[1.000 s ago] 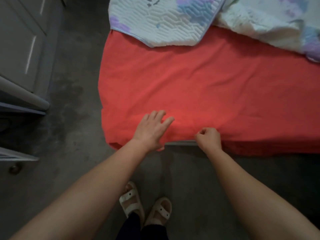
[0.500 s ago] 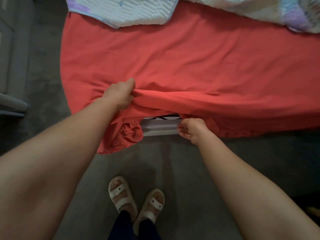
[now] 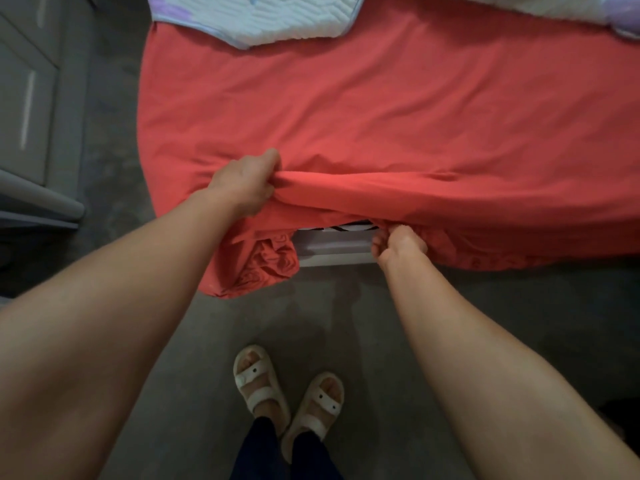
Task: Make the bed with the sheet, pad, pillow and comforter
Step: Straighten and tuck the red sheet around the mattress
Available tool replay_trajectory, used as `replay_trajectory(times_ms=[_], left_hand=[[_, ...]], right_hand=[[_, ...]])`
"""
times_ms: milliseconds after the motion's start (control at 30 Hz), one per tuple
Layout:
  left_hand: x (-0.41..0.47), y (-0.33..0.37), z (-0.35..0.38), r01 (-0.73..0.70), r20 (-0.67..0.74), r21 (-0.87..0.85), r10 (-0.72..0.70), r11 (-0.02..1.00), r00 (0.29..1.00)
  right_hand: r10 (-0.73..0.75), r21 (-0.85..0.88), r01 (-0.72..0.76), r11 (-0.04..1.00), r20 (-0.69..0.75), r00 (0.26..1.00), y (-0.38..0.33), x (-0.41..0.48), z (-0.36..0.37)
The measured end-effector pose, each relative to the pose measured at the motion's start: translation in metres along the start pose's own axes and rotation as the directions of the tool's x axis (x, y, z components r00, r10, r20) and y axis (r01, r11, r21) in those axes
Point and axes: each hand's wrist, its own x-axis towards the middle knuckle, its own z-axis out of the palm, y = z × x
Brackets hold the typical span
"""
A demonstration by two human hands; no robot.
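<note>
Red sheet (image 3: 381,116) is spread over the bed, and its near edge is lifted off the side, so that a pale strip of the bed base (image 3: 334,245) is laid bare between the two hands. Left of that gap the sheet's gathered corner is seen hanging bunched toward the floor (image 3: 346,306); right of it the hem is draped down the side. Open grey floor is found along the near side, where feet in pale sandals (image 3: 259,379) are planted. A grey cabinet (image 3: 27,98) is set to the left, parted from the bed by a strip of floor. A quilted pad (image 3: 256,19) is laid on the far part of the sheet. The left hand (image 3: 244,183) is clenched around a raised fold of the sheet, its arm stretched forward. The right hand (image 3: 398,245) is held lower, fingers curled on the hem beside the bared strip.
</note>
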Motion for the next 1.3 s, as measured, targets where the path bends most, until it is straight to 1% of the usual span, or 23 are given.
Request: replay_trajectory(times_ms=[67,133,167,233,267,300,367,433,467,500,600,633,733,767,867,933,1000,1033,1100,1167,1200,1233,1300], left_hand=[[-0.003,0.002,-0.001,0.006,0.019,-0.001,-0.006,1.000,1.000],[-0.005,0.004,-0.002,0.009,0.032,0.011,-0.009,1.000,0.999],[-0.007,0.004,-0.003,0.010,0.035,0.022,-0.011,1.000,0.999],[-0.009,0.007,-0.003,0.007,0.035,0.053,-0.009,0.999,0.999],[-0.009,0.007,-0.003,0.002,0.035,0.073,-0.005,0.997,0.999],[-0.010,0.008,-0.003,-0.004,0.038,0.094,0.001,0.996,0.999],[-0.011,0.010,0.000,-0.019,0.046,0.138,0.013,0.990,0.999],[-0.013,0.010,0.003,-0.031,0.044,0.202,0.022,0.979,0.999],[-0.013,0.014,0.007,-0.036,0.052,0.239,0.024,0.970,0.998],[-0.015,0.016,0.009,-0.038,0.070,0.275,0.020,0.961,0.997],[-0.021,0.024,0.017,-0.048,0.139,0.357,-0.002,0.933,0.990],[-0.022,0.027,0.019,-0.054,0.150,0.375,-0.003,0.925,0.989],[-0.022,0.031,0.020,-0.062,0.142,0.391,0.007,0.918,0.990],[-0.022,0.031,0.020,-0.063,0.133,0.374,0.014,0.925,0.991],[-0.021,0.027,0.021,-0.084,0.098,0.300,0.057,0.950,0.994],[-0.019,0.027,0.023,-0.107,0.068,0.289,0.091,0.951,0.994],[-0.017,0.028,0.024,-0.126,0.061,0.291,0.113,0.948,0.992],[-0.017,0.027,0.024,-0.131,0.088,0.278,0.111,0.951,0.990],[-0.018,0.023,0.026,-0.148,0.203,0.249,0.097,0.957,0.974],[-0.023,0.016,0.031,-0.150,0.271,0.228,0.086,0.962,0.959],[-0.026,0.013,0.032,-0.143,0.252,0.202,0.090,0.969,0.964],[-0.028,0.010,0.031,-0.143,0.214,0.165,0.106,0.976,0.971],[-0.029,0.005,0.028,-0.148,0.123,0.115,0.134,0.982,0.983]], right_hand=[[-0.056,0.125,0.057,0.990,-0.007,0.998,-0.005,-0.013,-0.008],[-0.049,0.309,0.014,0.951,0.106,0.993,-0.010,-0.018,-0.015],[-0.047,0.366,-0.019,0.931,0.172,0.984,-0.012,-0.022,-0.018],[-0.048,0.342,-0.038,0.939,0.240,0.970,-0.012,-0.017,-0.024],[-0.041,0.246,-0.028,0.969,0.273,0.961,-0.009,-0.015,-0.028],[-0.019,0.130,-0.028,0.991,0.347,0.938,-0.003,-0.016,-0.034],[0.073,-0.167,-0.003,0.986,0.415,0.907,0.020,-0.015,-0.053],[0.148,-0.423,0.013,0.906,0.347,0.926,0.053,-0.016,-0.079],[0.147,-0.520,0.035,0.853,0.304,0.941,0.067,-0.016,-0.096],[0.146,-0.588,0.050,0.807,0.282,0.948,0.080,-0.017,-0.112],[0.128,-0.671,0.050,0.740,0.213,0.969,0.105,-0.010,-0.145],[0.149,-0.708,0.033,0.706,0.193,0.970,0.110,-0.006,-0.152],[0.316,-0.826,-0.072,0.559,0.133,0.939,0.106,-0.006,-0.157],[0.296,-0.848,-0.061,0.526,0.115,0.948,0.102,-0.002,-0.155],[0.055,-0.828,0.100,0.551,0.156,0.986,0.090,0.025,-0.141],[-0.013,-0.821,0.178,0.543,0.204,0.979,0.079,0.039,-0.129],[-0.034,-0.796,0.212,0.567,0.235,0.971,0.063,0.042,-0.115],[-0.059,-0.774,0.241,0.585,0.257,0.965,0.052,0.040,-0.107],[-0.139,-0.740,0.317,0.593,0.294,0.946,0.031,0.032,-0.089],[-0.281,-0.700,0.450,0.555,0.351,0.893,0.010,0.014,-0.071],[-0.368,-0.676,0.536,0.506,0.393,0.843,0.000,0.001,-0.063],[-0.445,-0.652,0.619,0.438,0.440,0.780,-0.011,-0.015,-0.056],[-0.568,-0.594,0.765,0.250,0.550,0.612,-0.028,-0.041,-0.039]])
